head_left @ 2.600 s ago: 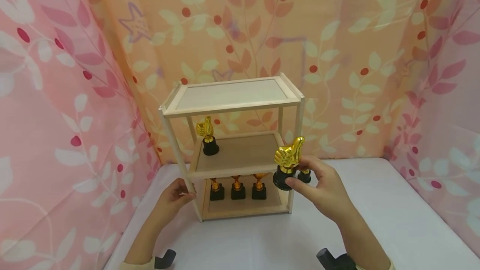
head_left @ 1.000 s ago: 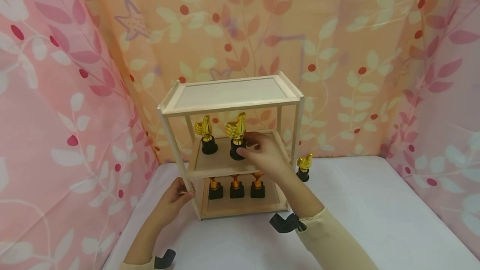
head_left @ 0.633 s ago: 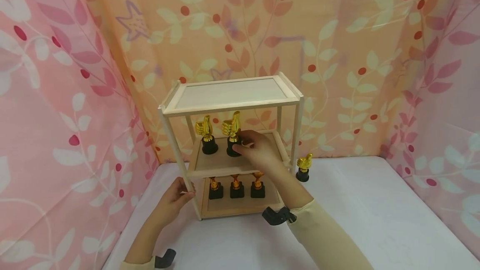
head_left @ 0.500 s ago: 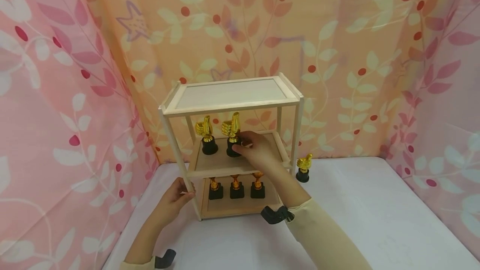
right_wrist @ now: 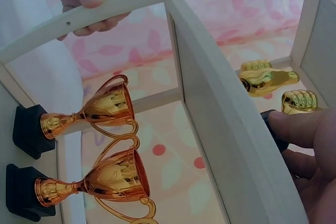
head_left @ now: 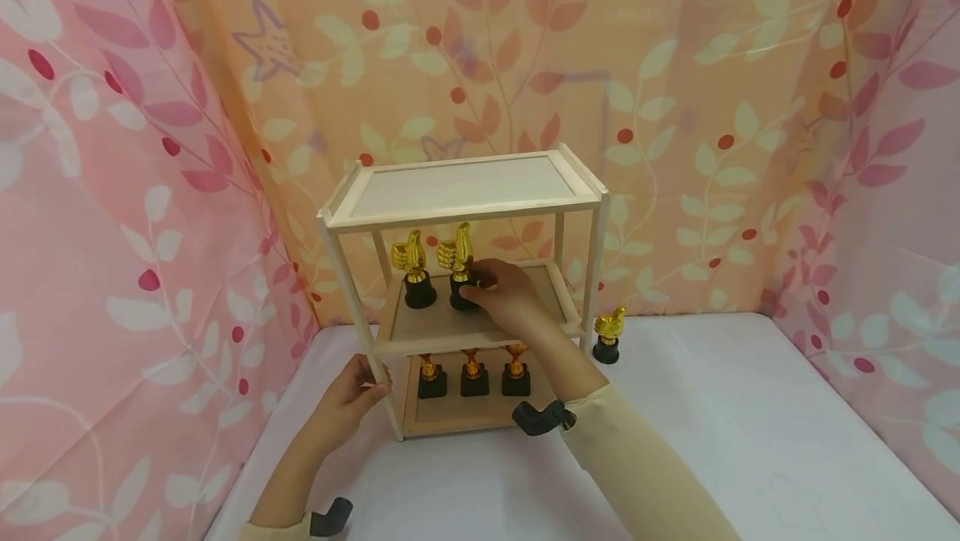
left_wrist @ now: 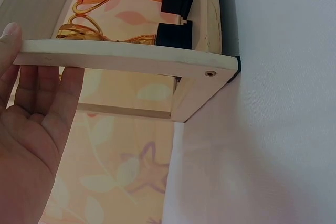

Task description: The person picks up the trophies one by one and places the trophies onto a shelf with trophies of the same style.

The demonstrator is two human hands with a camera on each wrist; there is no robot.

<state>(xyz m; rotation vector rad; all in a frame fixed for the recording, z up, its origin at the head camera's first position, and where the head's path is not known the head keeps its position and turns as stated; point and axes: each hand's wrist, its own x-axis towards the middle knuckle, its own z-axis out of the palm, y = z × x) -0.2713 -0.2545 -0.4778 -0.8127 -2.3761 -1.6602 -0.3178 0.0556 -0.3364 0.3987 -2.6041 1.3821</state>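
My right hand (head_left: 512, 298) pinches the black base of a gold thumbs-up trophy (head_left: 455, 252) on the middle shelf (head_left: 517, 308) of a small wooden rack. Just left of it stands another thumbs-up trophy (head_left: 411, 257), with a narrow gap between the two. My left hand (head_left: 347, 402) grips the rack's front left post (head_left: 352, 291) below the middle shelf; in the left wrist view the thumb lies on one side of the post (left_wrist: 131, 59) and the fingers on the other. In the right wrist view, thumb and fingers close on the black base (right_wrist: 274, 129).
Three gold cup trophies (head_left: 474, 381) with black square bases stand in a row on the bottom shelf (head_left: 480, 418). One more thumbs-up trophy (head_left: 608, 336) stands on the white tabletop (head_left: 735, 408) right of the rack. The top shelf (head_left: 465, 187) overhangs the right hand. Patterned curtains (head_left: 675, 107) surround the table.
My right hand has carried the thumbs-up trophy from in front of the rack's right side onto the middle shelf, then slightly left toward the other one. My left hand has stayed on the post.
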